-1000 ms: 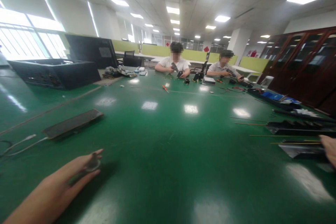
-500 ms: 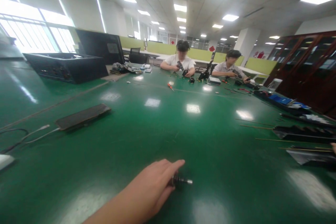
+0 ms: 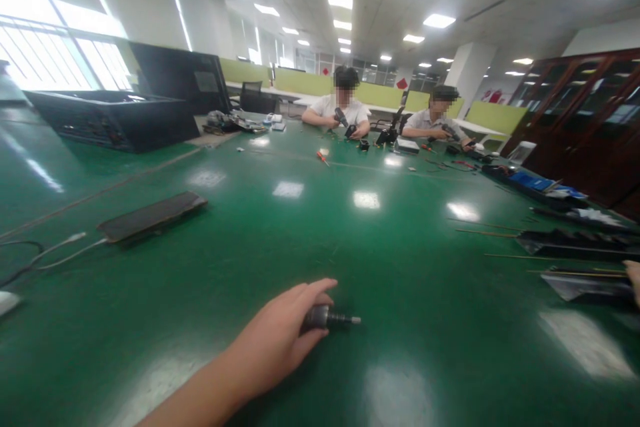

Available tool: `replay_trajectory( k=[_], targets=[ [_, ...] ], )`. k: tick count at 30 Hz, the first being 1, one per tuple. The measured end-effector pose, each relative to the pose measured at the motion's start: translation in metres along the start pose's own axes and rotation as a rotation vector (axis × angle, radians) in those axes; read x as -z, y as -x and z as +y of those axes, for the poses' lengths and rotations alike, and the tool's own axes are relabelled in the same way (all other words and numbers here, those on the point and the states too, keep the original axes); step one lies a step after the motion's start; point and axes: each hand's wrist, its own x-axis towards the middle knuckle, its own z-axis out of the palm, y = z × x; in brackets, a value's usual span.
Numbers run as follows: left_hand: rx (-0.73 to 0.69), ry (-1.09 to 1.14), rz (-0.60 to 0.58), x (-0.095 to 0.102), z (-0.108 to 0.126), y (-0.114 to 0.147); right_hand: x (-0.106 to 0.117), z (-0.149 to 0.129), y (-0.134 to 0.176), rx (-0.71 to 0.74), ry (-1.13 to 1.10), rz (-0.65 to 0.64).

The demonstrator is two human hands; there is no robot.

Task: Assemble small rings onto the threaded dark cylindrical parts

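Observation:
My left hand reaches in from the lower left, low over the green tabletop. Its fingers and thumb wrap round the dark cylindrical body of an electric screwdriver, whose thin metal bit points right. The hand covers the rear of the tool. At the right edge of the view only a small part of my right hand shows, beside a black angled holder and a thin brass-coloured rod. Most of its fingers are cut off by the frame, so its grip is hidden.
A dark flat bar with a cable lies left. A black computer case stands behind it. An orange screwdriver lies far off. Across the green table two people handle power tools. A black tray holds blue items.
My left hand has shifted up and slightly left with the electric screwdriver, and more of the tool's body shows. A little more of my right hand has come into view.

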Motion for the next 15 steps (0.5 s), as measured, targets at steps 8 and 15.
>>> replay_trajectory(
  k=[8,15],
  targets=[
    [-0.02,0.012,0.021,0.002,0.017,-0.032,-0.134,-0.069,-0.051,0.215,-0.136,-0.087],
    [-0.019,0.08,0.049,-0.004,0.003,-0.032,-0.165,-0.027,-0.058,0.098,-0.071,-0.125]
  ],
)
